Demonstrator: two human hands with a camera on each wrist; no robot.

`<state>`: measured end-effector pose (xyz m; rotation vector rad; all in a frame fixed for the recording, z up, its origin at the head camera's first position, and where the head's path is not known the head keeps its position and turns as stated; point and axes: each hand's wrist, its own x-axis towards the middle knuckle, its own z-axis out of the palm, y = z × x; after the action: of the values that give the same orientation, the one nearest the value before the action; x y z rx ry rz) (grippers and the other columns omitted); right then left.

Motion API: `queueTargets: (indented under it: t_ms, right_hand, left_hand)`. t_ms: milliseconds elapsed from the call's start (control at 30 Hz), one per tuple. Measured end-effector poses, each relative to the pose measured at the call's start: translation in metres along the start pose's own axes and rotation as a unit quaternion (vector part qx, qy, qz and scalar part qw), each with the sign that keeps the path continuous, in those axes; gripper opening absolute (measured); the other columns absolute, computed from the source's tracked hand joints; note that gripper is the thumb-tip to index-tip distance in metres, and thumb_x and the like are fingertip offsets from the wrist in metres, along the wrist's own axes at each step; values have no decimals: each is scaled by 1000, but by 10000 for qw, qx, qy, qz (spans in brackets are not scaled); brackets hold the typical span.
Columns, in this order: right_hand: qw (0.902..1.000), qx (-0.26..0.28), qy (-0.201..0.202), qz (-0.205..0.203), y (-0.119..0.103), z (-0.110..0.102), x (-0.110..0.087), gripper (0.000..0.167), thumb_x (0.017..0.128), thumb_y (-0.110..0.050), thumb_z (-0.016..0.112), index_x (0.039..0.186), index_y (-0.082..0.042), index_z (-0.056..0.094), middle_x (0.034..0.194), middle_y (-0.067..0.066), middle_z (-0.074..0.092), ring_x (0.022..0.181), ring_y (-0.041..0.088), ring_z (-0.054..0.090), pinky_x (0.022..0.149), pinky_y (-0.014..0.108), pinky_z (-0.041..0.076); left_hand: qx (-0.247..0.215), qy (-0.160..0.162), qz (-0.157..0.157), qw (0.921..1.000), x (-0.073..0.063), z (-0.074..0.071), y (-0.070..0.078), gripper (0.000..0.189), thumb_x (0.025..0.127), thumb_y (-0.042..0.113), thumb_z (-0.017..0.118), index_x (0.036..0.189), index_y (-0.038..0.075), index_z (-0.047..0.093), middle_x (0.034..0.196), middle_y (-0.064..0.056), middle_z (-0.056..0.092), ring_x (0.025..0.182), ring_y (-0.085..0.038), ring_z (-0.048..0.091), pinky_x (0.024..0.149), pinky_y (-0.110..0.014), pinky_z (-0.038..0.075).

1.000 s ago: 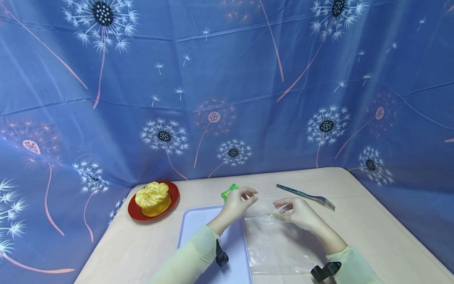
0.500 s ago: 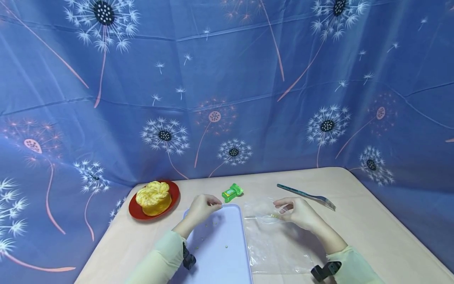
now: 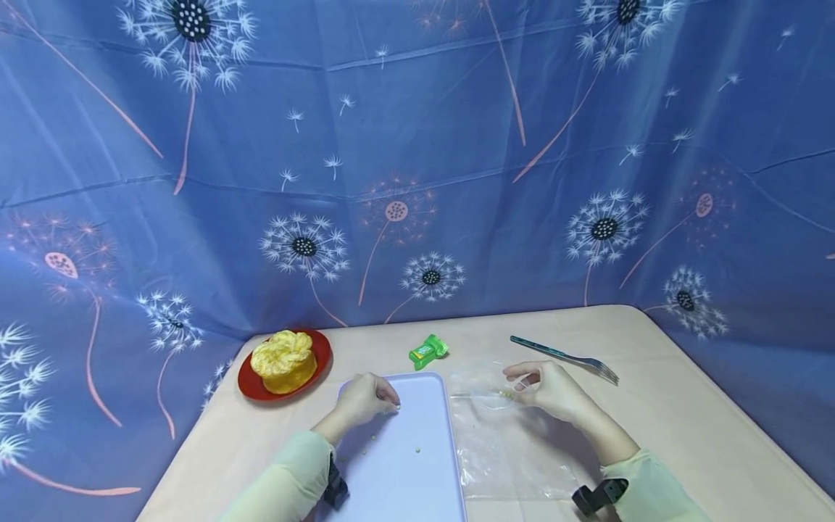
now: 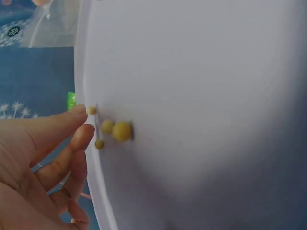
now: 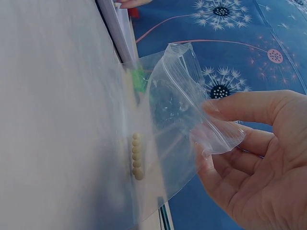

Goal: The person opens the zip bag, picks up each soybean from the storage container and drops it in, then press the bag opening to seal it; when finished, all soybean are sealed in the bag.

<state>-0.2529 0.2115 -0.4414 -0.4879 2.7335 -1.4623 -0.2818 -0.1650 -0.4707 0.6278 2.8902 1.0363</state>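
1. My head view shows a pale beige tabletop across the lower part of the frame.
2. Behind it and at both sides I see blue cloth printed with white and pink dandelions.
3. Just below centre, a green packet carries lettering too small for me to read.
4. The left grip, lower centre over the lavender tray, has bent fingers, thumb and index tips close together at a small yellow bead; I cannot tell whether they pinch it. Other beads lie on the tray.
5. The right grip, lower right, pinches the clear zip bag near its zip; a bead row shows through the plastic.
6. A red plate bearing a yellow bun sits lower left; a fork, right of centre.
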Motion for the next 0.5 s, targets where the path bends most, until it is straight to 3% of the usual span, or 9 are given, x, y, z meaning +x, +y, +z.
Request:
queueTargets:
  t_ms: [300, 500]
  right_hand:
    - [9999, 87, -32, -135, 3, 0, -2, 44, 77, 5, 77, 121, 5, 70, 113, 22, 70, 91, 25, 65, 72, 29, 53]
    - [9998, 77, -7, -194, 4, -2, -1, 45, 76, 5, 78, 121, 5, 70, 114, 23, 70, 91, 26, 67, 71, 29, 54]
  left_hand:
    - [-128, -126, 141, 9997, 1, 13, 2, 12, 79, 1, 84, 77, 11, 77, 71, 8, 69, 68, -5, 55, 63, -26, 47]
    - [-316, -20, 143, 9994, 8, 9, 12, 11, 81, 1, 83, 77, 9, 76, 71, 7, 69, 67, -5, 56, 62, -25, 47]
